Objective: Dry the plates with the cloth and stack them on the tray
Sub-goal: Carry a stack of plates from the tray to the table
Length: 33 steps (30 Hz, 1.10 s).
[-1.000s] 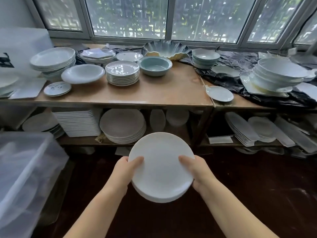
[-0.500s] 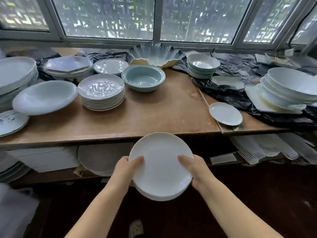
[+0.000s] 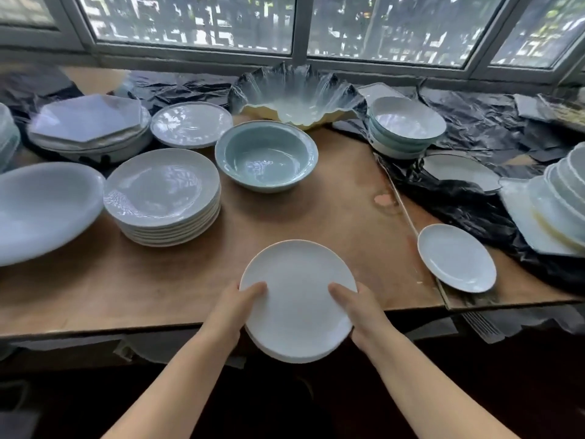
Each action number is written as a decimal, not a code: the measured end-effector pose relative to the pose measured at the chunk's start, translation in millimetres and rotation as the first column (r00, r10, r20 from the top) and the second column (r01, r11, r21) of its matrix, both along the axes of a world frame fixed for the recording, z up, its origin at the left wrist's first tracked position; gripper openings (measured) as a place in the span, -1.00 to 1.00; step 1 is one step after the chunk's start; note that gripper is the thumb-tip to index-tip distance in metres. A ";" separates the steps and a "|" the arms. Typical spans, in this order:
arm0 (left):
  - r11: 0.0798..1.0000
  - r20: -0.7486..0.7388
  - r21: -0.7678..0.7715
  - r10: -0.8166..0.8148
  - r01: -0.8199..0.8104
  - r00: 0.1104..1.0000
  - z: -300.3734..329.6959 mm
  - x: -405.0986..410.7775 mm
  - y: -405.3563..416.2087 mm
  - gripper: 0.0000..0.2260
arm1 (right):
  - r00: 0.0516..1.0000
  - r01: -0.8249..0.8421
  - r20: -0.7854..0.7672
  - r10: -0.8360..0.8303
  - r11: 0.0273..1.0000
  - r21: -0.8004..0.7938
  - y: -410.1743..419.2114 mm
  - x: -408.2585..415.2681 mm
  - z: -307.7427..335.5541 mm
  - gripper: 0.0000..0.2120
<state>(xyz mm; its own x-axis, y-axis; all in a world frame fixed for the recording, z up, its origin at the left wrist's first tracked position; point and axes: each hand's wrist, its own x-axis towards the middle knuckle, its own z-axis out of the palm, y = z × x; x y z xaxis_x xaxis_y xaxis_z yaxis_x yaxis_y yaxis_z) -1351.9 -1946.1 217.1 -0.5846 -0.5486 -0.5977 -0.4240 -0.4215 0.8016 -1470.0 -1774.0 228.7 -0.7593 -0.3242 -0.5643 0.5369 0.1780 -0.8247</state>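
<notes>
Two hands, left hand (image 3: 235, 307) and right hand (image 3: 359, 307), grip plate stack (image 3: 297, 299) (count unclear).

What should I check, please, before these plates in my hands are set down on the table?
1. Grip on both sides: ok. The left hand and right hand each hold the held plates by the rim, thumbs on top.
2. Plates aligned: ok, the edges beneath sit flush.
3. Landing spot: ok. The wooden table is bare just ahead of the plates.
4. Neighbours: ok. The stack of ridged plates and the small white plate stand apart from that spot.
5. Cloth to hand: not ok, none in view.
6. Tray: cannot tell, none visible.
</notes>
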 end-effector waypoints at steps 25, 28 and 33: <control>0.979 0.379 -0.173 0.165 -0.106 0.911 -40.0 -113.9 -94.9 -0.69 | 0.735 -0.481 -0.177 0.655 0.687 0.545 -118.5 -150.4 -69.5 -0.62; 0.979 0.393 -0.182 0.159 -0.093 0.906 -42.5 -112.7 -94.8 -0.69 | 0.706 -0.491 -0.167 0.689 0.645 0.586 -117.0 -149.4 -71.6 -0.61; 0.921 0.542 -0.370 0.107 0.123 0.834 -38.2 -110.0 -93.0 -0.74 | 0.634 -0.511 -0.174 0.753 0.577 0.637 -116.1 -152.8 -69.3 -0.59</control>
<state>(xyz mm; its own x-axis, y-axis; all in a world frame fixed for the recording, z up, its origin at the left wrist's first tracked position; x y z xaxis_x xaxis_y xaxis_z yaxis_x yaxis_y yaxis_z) -1461.9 -2039.1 178.9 -0.2331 -0.7918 -0.5646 -0.8368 -0.1325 0.5313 -1622.8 -1890.2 159.5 -0.6432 -0.5811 -0.4986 -0.2286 0.7672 -0.5993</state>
